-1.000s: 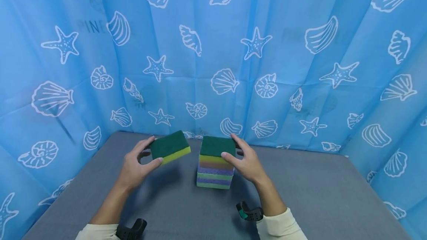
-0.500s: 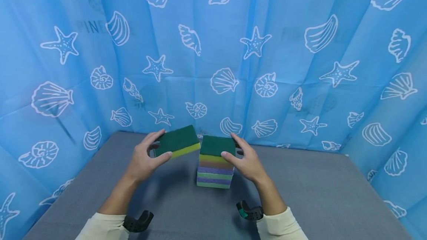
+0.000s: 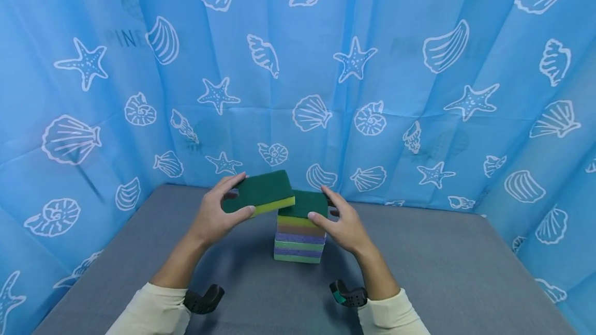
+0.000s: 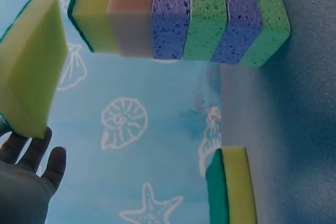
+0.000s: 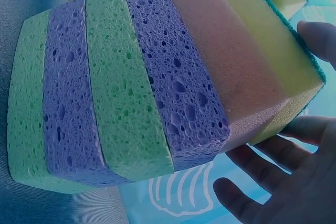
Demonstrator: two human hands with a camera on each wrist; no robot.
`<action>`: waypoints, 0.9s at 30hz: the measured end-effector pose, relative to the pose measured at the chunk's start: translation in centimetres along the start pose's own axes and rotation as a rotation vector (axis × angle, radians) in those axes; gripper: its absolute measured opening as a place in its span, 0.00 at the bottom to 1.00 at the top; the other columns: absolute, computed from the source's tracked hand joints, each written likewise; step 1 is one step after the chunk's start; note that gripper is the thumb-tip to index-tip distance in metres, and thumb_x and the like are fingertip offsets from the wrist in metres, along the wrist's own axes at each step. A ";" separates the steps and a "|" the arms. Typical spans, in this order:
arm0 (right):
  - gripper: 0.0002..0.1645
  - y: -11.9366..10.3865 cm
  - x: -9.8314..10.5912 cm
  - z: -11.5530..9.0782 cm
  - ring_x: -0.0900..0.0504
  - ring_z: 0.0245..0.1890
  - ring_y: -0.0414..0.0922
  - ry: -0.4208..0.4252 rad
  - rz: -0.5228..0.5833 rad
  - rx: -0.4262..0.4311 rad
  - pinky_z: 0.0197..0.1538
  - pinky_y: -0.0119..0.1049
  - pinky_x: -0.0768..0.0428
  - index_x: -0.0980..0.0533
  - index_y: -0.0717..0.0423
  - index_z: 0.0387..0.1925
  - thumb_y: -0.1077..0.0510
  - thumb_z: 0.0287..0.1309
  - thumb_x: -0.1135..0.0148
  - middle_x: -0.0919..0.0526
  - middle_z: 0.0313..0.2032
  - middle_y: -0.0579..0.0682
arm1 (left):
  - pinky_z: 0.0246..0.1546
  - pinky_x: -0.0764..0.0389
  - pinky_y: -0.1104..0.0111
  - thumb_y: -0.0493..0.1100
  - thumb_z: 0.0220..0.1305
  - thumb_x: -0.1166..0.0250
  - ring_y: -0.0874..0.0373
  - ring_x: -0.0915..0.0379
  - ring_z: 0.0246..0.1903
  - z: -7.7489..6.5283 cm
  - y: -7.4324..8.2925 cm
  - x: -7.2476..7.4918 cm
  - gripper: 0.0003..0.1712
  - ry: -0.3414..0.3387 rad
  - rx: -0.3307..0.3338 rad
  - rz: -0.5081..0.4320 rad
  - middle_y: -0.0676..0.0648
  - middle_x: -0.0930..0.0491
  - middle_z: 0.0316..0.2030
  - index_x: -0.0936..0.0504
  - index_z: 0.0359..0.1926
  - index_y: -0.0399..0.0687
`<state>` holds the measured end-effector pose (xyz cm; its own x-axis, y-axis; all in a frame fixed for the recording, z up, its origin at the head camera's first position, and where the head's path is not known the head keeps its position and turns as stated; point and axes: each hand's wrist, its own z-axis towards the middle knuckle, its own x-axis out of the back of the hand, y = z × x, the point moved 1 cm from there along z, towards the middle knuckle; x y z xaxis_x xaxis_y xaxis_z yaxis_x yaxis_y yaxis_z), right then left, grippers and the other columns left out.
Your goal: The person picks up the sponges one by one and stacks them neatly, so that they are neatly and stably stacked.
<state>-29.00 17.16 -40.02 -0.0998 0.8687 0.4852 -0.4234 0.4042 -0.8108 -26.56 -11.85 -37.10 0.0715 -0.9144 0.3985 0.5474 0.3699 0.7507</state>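
Note:
My left hand (image 3: 216,218) pinches a yellow scouring sponge (image 3: 265,187) with a dark green pad on top, thumb at the near side and fingers at the far side. The sponge is tilted, and its right end overlaps the stack's top in the head view. The stack (image 5: 126,87) has green and purple porous sponges below, then a pinkish-brown sponge (image 5: 215,51), topped by another yellow-and-green scouring sponge (image 3: 307,203). My right hand (image 3: 342,224) holds that top sponge at its right end between thumb and fingers.
Another yellow-and-green scouring sponge (image 4: 239,187) lies on the grey cloth-covered table (image 3: 442,268), beyond the left hand. A blue curtain (image 3: 400,92) with white shells and starfish stands behind and along both sides.
My left hand has carried its sponge to the right and slightly up, from beside the stack to overlapping its top. The right hand and the stack have stayed in place.

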 end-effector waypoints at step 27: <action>0.50 0.3 -0.1 0.0 0.34 0.62 0.54 -0.010 0.014 0.009 0.59 0.58 0.33 0.45 0.54 0.74 0.44 0.56 0.34 0.36 0.66 0.58 | 0.52 0.30 0.51 0.38 0.57 0.31 0.48 0.35 0.57 3.1 1.0 -3.2 0.39 -0.113 -0.087 -0.090 0.41 0.30 0.61 0.34 0.68 0.38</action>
<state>-29.15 17.18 -40.27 -0.1142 0.8712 0.4774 -0.4302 0.3898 -0.8142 -28.83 -8.04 -36.00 -0.0727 -0.9170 0.3922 0.6179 0.2673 0.7394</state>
